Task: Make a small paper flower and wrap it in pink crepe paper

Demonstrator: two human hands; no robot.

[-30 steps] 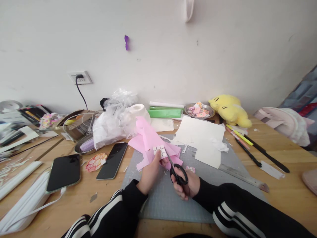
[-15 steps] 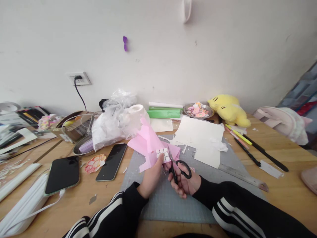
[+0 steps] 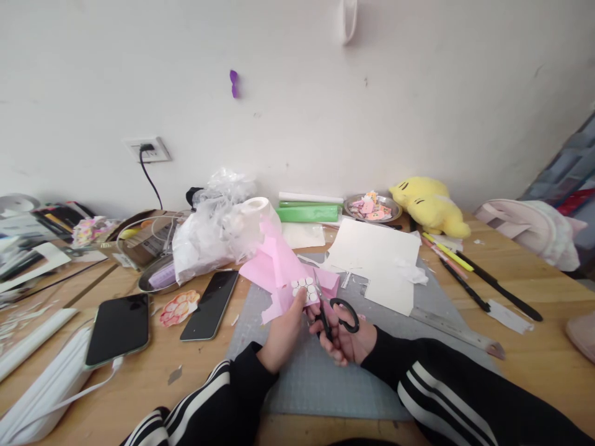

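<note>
My left hand (image 3: 289, 326) pinches a small piece of paper with white circles (image 3: 308, 286), its thumb lying on the circles. Behind that piece spreads a sheet of pink paper (image 3: 264, 266), creased and standing up at its far end. Black-handled scissors (image 3: 344, 313) are in my right hand (image 3: 348, 341), fingers through and around the loops. Their blades point away from me and meet the right edge of the circle piece; whether they are cutting it I cannot tell. Both hands are above the grey cutting mat (image 3: 334, 390).
White paper sheets (image 3: 376, 254) and a metal ruler (image 3: 455, 332) lie on the right. Two phones (image 3: 211, 306) are on the left, near a plastic bag (image 3: 204, 235). At the back stand a plate of paper cutouts (image 3: 395, 214) and a yellow plush toy (image 3: 432, 204).
The scissors' loops have come slightly closer together, and the fingers of my right hand have shifted a little upward. My left hand stays almost in place.
</note>
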